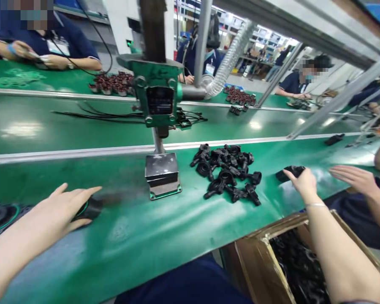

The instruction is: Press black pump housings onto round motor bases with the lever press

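Note:
At the left of the bench, my left hand (66, 207) is closed around a black plastic housing with a green ring (93, 209), its shape slightly blurred. Over on the right, my right hand (305, 185) grips a black plastic part (286, 174) at the worktop, thumb along its near side; my fingers partly hide it. Between my hands stands a green press (160, 90) above a metal block (161, 169). A loose pile of black plastic fittings (228, 169) with round openings and short stems lies to the right of the block.
Another person's hand (354, 176) is close beyond my right hand. A cardboard box (250, 261) of black parts stands below the bench edge, under my right forearm. Black discs with green rings (1, 215) lie far left. Black cables (114, 118) lie behind the rail; co-workers sit opposite.

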`<state>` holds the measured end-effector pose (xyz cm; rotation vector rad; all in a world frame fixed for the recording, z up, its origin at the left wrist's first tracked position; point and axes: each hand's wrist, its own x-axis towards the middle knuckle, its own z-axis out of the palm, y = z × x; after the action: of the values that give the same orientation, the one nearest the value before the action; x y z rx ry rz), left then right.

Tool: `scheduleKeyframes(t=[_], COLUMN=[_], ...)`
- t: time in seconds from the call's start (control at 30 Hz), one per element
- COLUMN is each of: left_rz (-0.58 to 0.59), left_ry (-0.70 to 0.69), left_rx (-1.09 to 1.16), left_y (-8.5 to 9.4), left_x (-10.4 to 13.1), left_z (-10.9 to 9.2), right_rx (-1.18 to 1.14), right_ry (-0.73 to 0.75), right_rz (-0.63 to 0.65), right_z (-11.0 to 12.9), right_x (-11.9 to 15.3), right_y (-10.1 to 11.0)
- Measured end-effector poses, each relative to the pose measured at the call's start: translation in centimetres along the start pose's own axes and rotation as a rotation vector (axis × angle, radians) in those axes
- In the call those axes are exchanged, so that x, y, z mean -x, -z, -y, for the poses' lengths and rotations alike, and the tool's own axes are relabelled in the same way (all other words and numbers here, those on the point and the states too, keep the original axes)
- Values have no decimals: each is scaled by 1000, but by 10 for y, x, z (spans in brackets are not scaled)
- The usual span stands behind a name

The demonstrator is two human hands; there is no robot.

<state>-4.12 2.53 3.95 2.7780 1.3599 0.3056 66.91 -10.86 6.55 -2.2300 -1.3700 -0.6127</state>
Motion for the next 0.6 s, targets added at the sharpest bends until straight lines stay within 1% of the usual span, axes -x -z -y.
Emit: scheduleKeyframes(t=[0.03, 0.07, 0.13, 0.17, 0.2, 0.23, 0.3, 0.33, 0.37, 0.4, 0.43, 0.5, 0.57, 0.6], left_rz=[9, 20, 55, 66, 69, 63, 50, 45, 34, 14, -12, -51, -52, -42], left_ry=[-5, -4, 1, 7, 2, -9, -47, -64, -77, -83, -77, -35, 57, 108], left_rx=[35, 72, 140, 170, 200, 235, 340, 406, 475, 542, 608, 748, 913, 995], left_y=[-3, -5, -7, -8, -10, -12, -20, -25, -30, -36, -42, -53, -61, -64], left_x=[-1, -2, -6, -9, -12, -15, -22, -25, -28, -30, -32, -32, -31, -30], left_z=[-2, -8, -33, -50, -67, -85, -116, -128, -138, -146, -151, -156, -159, -160], right_rx=[22, 40, 46, 31, 1, -33, -73, -54, -17, 26, 54, 52, 11, -27], right_ry=[-25, -40, -9, 42, 118, 212, 408, 471, 500, 511, 506, 488, 433, 388], right_rz=[-30, -58, -76, -48, 12, 104, 321, 402, 443, 456, 437, 358, 244, 187], right_z=[1, 6, 26, 41, 57, 73, 101, 109, 113, 112, 108, 94, 87, 89], right_x=[-4, -8, -8, -3, 6, 20, 56, 77, 96, 111, 122, 129, 120, 113], right_y=[-1, 0, 5, 8, 10, 9, 5, 1, -4, -7, -9, -7, 6, 15])
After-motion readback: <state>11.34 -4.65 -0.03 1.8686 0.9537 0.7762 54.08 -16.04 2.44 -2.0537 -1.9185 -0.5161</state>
